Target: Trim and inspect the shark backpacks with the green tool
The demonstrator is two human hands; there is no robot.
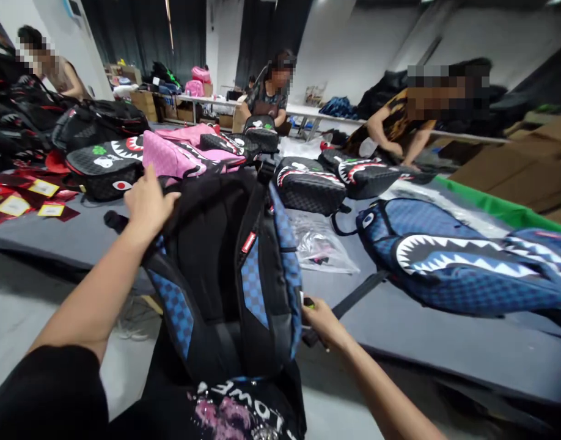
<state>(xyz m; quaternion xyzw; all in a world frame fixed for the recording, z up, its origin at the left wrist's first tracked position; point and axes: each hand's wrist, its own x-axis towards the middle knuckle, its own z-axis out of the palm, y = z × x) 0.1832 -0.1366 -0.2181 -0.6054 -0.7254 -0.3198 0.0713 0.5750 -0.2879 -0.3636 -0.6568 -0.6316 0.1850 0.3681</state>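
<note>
A black backpack [207,256] with blue checkered panels stands upright at the table's near edge, its padded back and straps facing me. At its upper left side, my left hand [150,205] grips the edge, thumb over the black fabric and index finger stretched upward. My right hand [325,322] is closed beside the bag's lower right side. A small object with a yellow-green part [309,302] shows in its fingers; its kind is unclear. A blue checkered backpack with a shark mouth [464,256] lies on the table to the right, a strap reaching toward my right hand.
Black shark-mouth bags [310,183] and a pink bag [170,153] lie across the grey table [427,342]. Clear plastic packaging [324,244] is behind my right hand. Red packets [28,198] lie at left. Several people work beyond; cardboard boxes [523,171] stand at right.
</note>
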